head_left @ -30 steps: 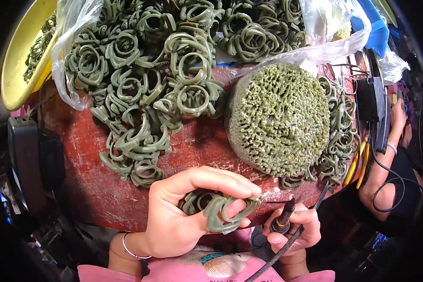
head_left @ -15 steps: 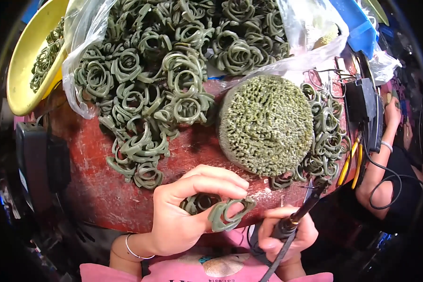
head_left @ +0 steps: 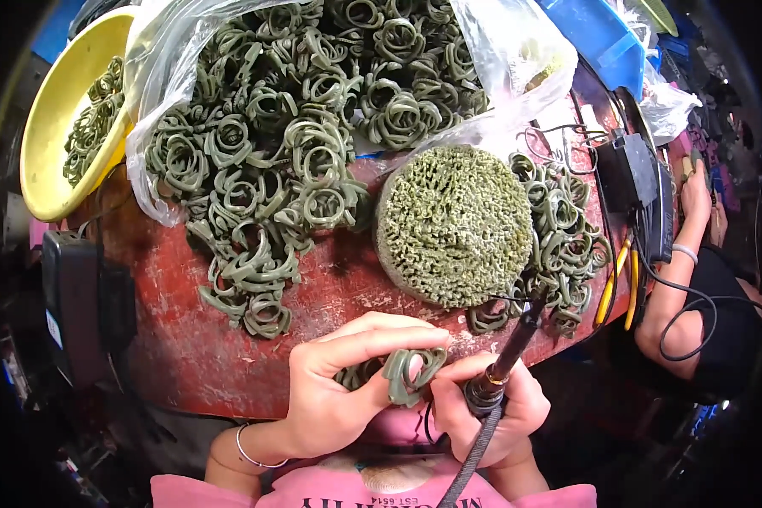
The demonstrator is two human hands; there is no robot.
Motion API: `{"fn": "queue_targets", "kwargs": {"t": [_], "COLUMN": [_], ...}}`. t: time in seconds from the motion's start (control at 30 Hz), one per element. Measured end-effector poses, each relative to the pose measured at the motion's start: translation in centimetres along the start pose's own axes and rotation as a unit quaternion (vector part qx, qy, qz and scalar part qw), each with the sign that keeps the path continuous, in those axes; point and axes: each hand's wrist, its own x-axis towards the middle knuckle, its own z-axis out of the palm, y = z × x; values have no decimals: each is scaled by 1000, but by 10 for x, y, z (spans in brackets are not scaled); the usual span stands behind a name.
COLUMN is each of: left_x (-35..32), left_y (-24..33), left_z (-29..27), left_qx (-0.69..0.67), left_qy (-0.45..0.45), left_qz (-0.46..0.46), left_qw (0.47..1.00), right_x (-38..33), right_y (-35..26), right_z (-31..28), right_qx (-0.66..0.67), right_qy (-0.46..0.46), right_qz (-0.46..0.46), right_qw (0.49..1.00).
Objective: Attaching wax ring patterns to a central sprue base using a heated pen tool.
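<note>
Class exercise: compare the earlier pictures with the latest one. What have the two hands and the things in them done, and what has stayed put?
The right hand has swung its dark soldering tool upright, its tip up by the green dome. The left hand still pinches the same green ring piece, now right beside the right hand's fingers. The ring pile, yellow bowl and red table lie as before; only the view shifted slightly.

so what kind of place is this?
Looks like a small handcraft workbench: a worn red table heaped with green plastic rings, a domed block of joined rings, and a corded soldering-type tool in the right hand.
</note>
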Motion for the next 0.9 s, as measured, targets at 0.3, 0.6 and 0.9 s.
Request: {"fn": "queue_targets", "kwargs": {"t": [0.3,0.6,0.9], "left_x": [-5,-8,-9], "left_y": [-6,4,8], "left_z": [3,10,10], "left_qx": [-56,-259,-150], "left_qy": [13,-6,1], "left_qz": [-16,-137,-134], "left_qw": [998,956,980], "right_x": [3,2,-2], "right_y": [1,-1,-7], "right_z": [2,-7,-17], "right_qx": [-7,20,-62], "right_qy": [30,75,69], "right_qz": [0,52,34], "right_qw": [1000,996,995]}}
